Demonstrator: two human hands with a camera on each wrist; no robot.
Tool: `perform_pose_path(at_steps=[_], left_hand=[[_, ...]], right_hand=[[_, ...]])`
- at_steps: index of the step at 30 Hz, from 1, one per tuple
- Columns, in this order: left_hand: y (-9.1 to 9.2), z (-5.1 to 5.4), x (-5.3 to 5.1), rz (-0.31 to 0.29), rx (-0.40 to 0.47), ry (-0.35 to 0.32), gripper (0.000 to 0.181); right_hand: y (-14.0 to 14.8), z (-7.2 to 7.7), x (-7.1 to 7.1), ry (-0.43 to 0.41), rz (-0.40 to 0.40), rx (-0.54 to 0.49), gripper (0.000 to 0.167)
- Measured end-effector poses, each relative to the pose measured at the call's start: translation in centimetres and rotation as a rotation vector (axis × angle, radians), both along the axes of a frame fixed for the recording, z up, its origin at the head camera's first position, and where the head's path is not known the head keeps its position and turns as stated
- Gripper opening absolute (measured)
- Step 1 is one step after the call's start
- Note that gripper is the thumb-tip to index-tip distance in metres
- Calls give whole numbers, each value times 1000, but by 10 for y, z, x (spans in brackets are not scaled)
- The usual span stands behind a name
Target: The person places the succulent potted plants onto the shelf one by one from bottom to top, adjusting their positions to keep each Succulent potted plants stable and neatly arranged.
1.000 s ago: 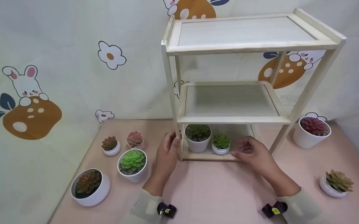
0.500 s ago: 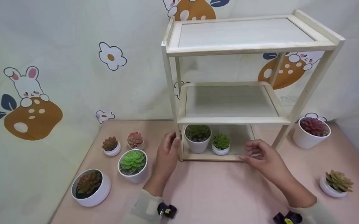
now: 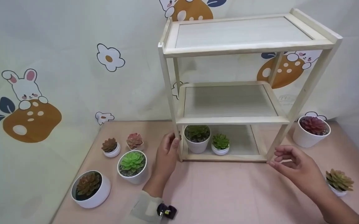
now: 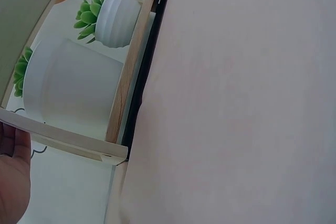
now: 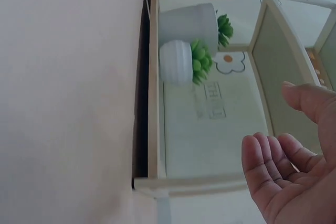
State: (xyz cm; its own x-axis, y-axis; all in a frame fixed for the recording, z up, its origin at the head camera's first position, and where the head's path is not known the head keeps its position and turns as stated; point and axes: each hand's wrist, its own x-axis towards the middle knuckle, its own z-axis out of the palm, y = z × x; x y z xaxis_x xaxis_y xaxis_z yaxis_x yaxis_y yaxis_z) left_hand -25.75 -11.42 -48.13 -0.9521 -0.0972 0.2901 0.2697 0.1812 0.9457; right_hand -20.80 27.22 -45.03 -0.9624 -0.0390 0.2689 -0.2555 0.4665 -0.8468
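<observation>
A pale wooden three-tier shelf (image 3: 232, 120) stands on the table. My left hand (image 3: 166, 155) holds its left front post, fingers passing behind the wood. On the bottom tier, a large white pot with a dark green succulent (image 3: 197, 141) stands at the left. Beside it is a small ribbed white pot with a green succulent (image 3: 220, 144). My right hand (image 3: 300, 169) is by the right front post, fingers loosely bent and holding nothing; the right wrist view shows a gap between thumb and fingers (image 5: 265, 156). Whether it touches the post, I cannot tell.
Left of the shelf stand potted succulents: bright green (image 3: 132, 166), brown (image 3: 89, 189), small brown (image 3: 111, 147) and pink (image 3: 135, 141). To the right are a dark red one (image 3: 312, 130) and a small yellowish one (image 3: 338, 181), partly behind my right arm.
My right hand has moved right, from beside the small green succulent to the right front post. The left hand has stayed at the left post, and both pots on the shelf are unmoved.
</observation>
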Motion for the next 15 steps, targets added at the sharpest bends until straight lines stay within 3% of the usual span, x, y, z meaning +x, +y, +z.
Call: perform_pose_path(at_steps=[6, 15], left_hand=[[-2, 1, 1, 15, -16, -14, 38], [-1, 1, 3, 9, -26, -31, 42]], right_hand=[[29, -3, 9, 11, -75, 26, 41], [72, -13, 30, 52, -126, 35, 43]])
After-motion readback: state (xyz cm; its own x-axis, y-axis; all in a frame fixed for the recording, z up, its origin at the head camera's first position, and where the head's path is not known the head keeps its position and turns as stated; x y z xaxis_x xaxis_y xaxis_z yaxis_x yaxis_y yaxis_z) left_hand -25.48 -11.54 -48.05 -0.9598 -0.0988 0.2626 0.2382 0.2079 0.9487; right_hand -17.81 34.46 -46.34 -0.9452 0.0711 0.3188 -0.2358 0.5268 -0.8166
